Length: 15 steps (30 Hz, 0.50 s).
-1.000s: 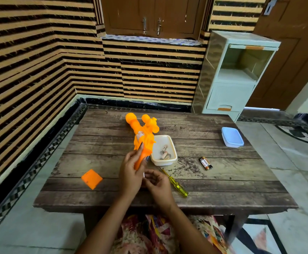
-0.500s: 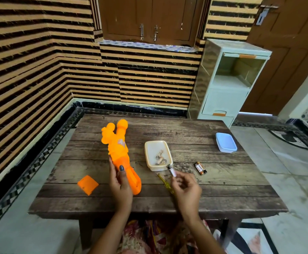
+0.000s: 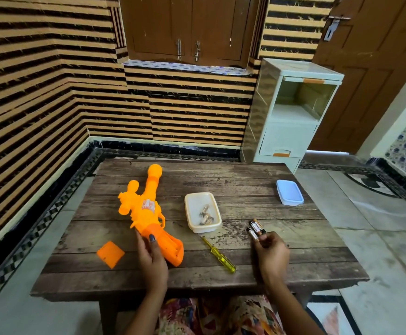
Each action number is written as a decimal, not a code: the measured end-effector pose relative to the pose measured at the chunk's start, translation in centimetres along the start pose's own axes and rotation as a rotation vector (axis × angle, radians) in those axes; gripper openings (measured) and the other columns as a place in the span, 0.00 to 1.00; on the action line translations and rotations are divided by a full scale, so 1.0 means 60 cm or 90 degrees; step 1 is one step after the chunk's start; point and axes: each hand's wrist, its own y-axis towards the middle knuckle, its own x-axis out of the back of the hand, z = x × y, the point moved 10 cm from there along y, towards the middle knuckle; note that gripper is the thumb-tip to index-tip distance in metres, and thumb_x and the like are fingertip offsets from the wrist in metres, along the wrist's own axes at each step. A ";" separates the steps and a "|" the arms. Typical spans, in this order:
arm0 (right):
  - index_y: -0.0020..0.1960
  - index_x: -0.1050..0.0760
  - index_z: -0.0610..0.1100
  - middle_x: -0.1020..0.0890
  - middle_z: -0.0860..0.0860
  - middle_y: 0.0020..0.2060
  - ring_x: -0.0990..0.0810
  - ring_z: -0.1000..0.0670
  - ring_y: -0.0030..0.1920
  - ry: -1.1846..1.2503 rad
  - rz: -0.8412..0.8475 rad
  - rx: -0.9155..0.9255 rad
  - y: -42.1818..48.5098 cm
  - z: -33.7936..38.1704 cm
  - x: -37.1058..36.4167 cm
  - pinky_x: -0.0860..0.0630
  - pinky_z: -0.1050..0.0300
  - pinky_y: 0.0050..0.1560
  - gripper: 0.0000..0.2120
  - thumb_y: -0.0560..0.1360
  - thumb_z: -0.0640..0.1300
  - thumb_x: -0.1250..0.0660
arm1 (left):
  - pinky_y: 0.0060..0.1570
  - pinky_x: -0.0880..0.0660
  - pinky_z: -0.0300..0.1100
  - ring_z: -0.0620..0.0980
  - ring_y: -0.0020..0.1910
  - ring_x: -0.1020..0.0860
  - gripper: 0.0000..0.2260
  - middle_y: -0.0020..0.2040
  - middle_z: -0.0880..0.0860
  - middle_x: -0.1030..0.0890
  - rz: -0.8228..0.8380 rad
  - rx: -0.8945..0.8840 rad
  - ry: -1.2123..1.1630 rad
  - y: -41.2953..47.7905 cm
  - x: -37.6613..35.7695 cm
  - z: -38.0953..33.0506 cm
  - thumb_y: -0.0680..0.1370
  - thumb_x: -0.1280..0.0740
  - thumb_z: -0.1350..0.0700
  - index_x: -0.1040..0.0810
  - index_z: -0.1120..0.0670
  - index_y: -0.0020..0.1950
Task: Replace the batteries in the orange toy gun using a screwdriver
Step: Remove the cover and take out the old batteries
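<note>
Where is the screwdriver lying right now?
Head view: the screwdriver lies untouched on the wooden table between the left hand and right hand, just nearer the person than the white tray, right of the orange toy gun.

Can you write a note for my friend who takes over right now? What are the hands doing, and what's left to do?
Left hand: holds the orange toy gun by its grip, on the table.
Right hand: pinches a battery beside other batteries lying there.
Screwdriver lies between the hands. Orange cover is off, left of the gun. Small parts sit in the white tray.
To do: fit batteries, screw cover back.
</note>
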 end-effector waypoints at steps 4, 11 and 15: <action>0.35 0.29 0.47 0.19 0.45 0.39 0.21 0.46 0.40 -0.009 0.005 0.007 0.012 0.000 -0.005 0.24 0.53 0.45 0.12 0.68 0.37 0.27 | 0.63 0.37 0.42 0.56 0.67 0.32 0.21 0.69 0.60 0.31 -0.007 0.023 0.013 0.002 0.002 0.006 0.81 0.45 0.59 0.42 0.59 0.74; 0.36 0.29 0.46 0.24 0.47 0.40 0.23 0.46 0.38 -0.060 -0.020 0.058 -0.008 0.032 0.006 0.28 0.56 0.42 0.12 0.67 0.39 0.26 | 0.58 0.29 0.54 0.56 0.61 0.28 0.20 0.66 0.61 0.28 -0.003 0.141 -0.068 0.003 0.000 0.035 0.81 0.44 0.59 0.40 0.56 0.74; 0.39 0.25 0.49 0.24 0.53 0.38 0.24 0.53 0.38 -0.053 0.073 0.244 -0.071 0.105 -0.044 0.29 0.63 0.41 0.09 0.67 0.42 0.25 | 0.56 0.28 0.51 0.59 0.62 0.28 0.20 0.64 0.61 0.27 -0.003 0.162 -0.098 0.003 -0.002 0.044 0.81 0.44 0.60 0.39 0.57 0.73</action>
